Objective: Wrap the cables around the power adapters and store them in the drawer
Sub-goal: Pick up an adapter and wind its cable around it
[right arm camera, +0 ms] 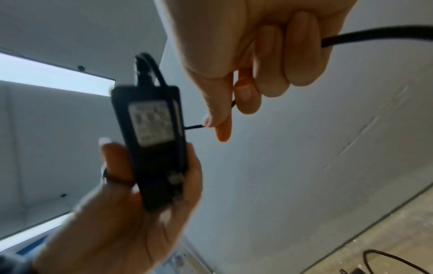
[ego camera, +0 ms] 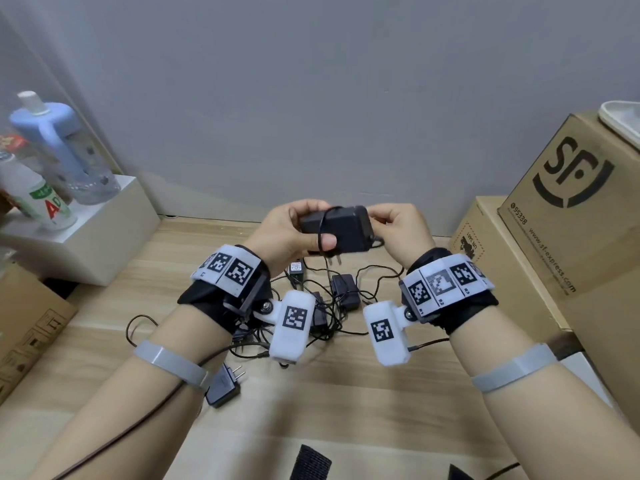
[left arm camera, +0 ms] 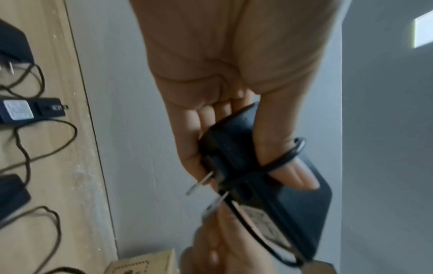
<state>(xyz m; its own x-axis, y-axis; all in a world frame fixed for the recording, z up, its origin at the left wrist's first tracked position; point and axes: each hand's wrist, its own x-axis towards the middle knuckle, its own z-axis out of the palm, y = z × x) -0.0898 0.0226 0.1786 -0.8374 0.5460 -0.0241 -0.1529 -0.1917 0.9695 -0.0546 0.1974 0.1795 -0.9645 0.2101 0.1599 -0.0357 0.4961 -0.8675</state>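
Adapter [ego camera: 334, 230]: black brick, held up above the wooden floor [ego camera: 346, 393] between both hands, well clear of the tangle below; likely light but rigid, smooth plastic, so probably a little slippery across the broad faces; two metal prongs [left arm camera: 201, 182] jutting from one end, best kept away from the palm. Left hand [ego camera: 289, 230] clamped round the body, thumb on the near face pinning a loop of cable [left arm camera: 284, 157], fingers behind. Right hand [ego camera: 398, 225] pinching the thin cord [right arm camera: 193, 127] between thumb and forefinger just beside the brick, other fingers curled. Cord thin, limp and springy by the look of it; likely to uncoil unless kept taut and trapped under the thumb each turn; best gripped close to the body, not far down the slack. Remaining adapters [ego camera: 344, 289] on the floor, cords knotted together; likely to drag one another when lifted. Stray adapter [ego camera: 223, 388] near the left forearm. Drawer not in view.
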